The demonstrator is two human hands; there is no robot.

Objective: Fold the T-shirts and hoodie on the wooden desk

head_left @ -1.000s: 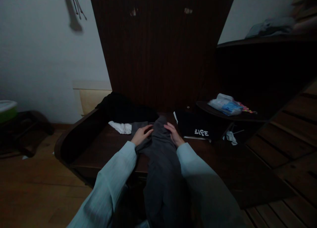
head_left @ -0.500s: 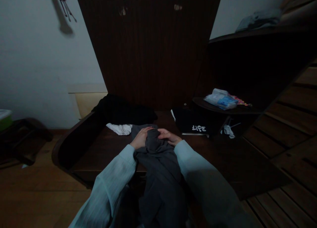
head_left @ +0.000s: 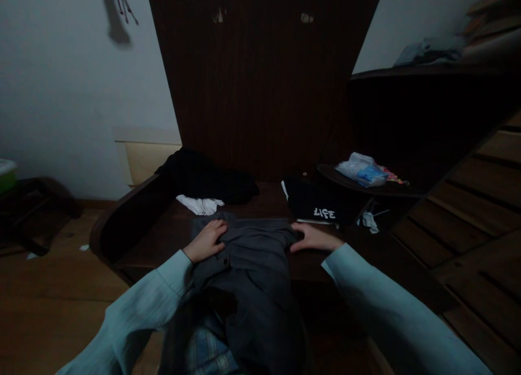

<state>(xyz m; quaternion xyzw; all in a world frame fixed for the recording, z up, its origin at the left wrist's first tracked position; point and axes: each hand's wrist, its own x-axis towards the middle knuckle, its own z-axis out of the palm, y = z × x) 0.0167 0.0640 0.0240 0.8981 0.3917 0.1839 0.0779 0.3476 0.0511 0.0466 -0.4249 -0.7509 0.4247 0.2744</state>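
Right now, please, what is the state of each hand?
Left hand: open, resting flat on the grey garment.
Right hand: open, fingers at the garment's right edge.

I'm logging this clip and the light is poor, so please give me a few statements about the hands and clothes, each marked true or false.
1. Both hands rest on the grey garment. True: left hand at its left edge, right hand at its right.
2. The black folded garment reads "LIFE". True.
3. The white cloth lies right of the right hand. False: it lies beyond the left hand.
4. The grey garment lies wholly on the bench. False: it hangs over the near edge.
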